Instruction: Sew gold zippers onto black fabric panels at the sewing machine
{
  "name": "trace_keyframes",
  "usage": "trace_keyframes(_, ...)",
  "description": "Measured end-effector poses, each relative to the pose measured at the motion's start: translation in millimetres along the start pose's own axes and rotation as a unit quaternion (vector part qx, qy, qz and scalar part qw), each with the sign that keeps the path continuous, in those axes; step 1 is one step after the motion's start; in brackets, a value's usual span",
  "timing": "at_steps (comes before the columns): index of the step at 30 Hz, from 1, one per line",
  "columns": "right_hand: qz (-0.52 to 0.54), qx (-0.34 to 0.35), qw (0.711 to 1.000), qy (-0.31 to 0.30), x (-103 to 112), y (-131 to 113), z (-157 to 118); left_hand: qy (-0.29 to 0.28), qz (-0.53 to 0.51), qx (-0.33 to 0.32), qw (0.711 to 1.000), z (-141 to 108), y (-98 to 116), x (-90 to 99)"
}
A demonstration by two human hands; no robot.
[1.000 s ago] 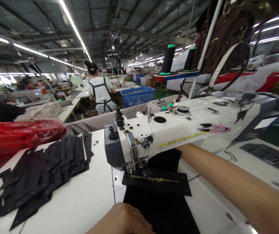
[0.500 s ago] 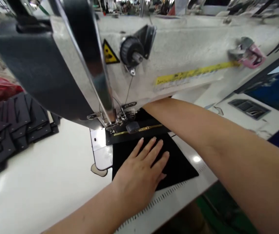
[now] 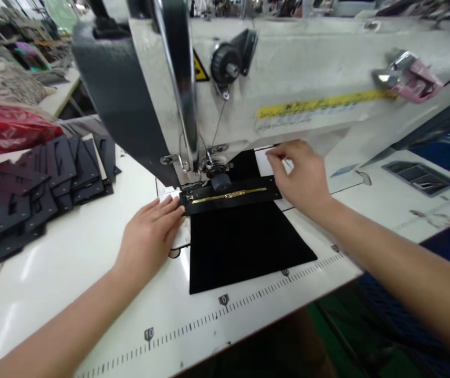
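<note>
A black fabric panel [image 3: 244, 247] lies on the sewing machine's bed. Across it runs a black strip [image 3: 254, 198] with a gold zipper [image 3: 228, 196] showing through its slot; the left end sits under the presser foot [image 3: 189, 194]. My left hand [image 3: 148, 231] lies flat, its fingertips touching the strip's left end. Just above the strip's right end is my right hand [image 3: 303, 176], thumb and forefinger pinched together. Whatever the pinch holds, if anything, is too small to make out.
Overhead stretches the white sewing machine arm [image 3: 307, 68], with a pink-and-metal clip [image 3: 414, 79] on it. Overlapping dark template pieces [image 3: 51, 178] lie on the left, beside a red plastic bag [image 3: 12, 131]. A ruler scale [image 3: 193, 326] marks the table's front edge.
My left hand has moved left from the fabric panel to the strip's end. My right hand has come out from behind the machine arm, now pinched. The view has shifted.
</note>
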State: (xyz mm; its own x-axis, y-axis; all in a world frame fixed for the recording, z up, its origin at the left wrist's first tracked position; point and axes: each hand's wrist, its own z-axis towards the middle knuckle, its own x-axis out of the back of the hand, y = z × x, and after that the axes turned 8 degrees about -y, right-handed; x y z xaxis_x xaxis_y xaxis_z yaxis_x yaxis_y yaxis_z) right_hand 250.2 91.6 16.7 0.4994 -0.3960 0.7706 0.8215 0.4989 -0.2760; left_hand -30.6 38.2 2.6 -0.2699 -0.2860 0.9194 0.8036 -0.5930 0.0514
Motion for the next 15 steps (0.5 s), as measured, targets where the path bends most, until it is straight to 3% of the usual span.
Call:
trace_keyframes(2, 0.016, 0.065, 0.997, -0.024, -5, -26, -7, -0.006, 0.008, -0.032, 0.999, 3, 0, -5.2)
trace_keyframes(4, 0.033, 0.134, 0.987, -0.086, -16, -53, -13, -0.001, 0.023, -0.039, 0.999, 5, 3, -7.6)
trace_keyframes(7, 0.031, 0.159, 0.973, -0.161, -35, -78, -11, 0.012, 0.033, -0.043, 0.998, 5, 8, -8.3)
trace_keyframes(10, 0.019, 0.152, 0.966, -0.21, -47, -82, -5, 0.019, 0.037, -0.047, 0.998, 4, 8, -9.3)
trace_keyframes(15, 0.015, 0.184, 0.96, -0.211, -47, -76, -2, 0.009, 0.078, -0.074, 0.994, 7, 8, -9.4)
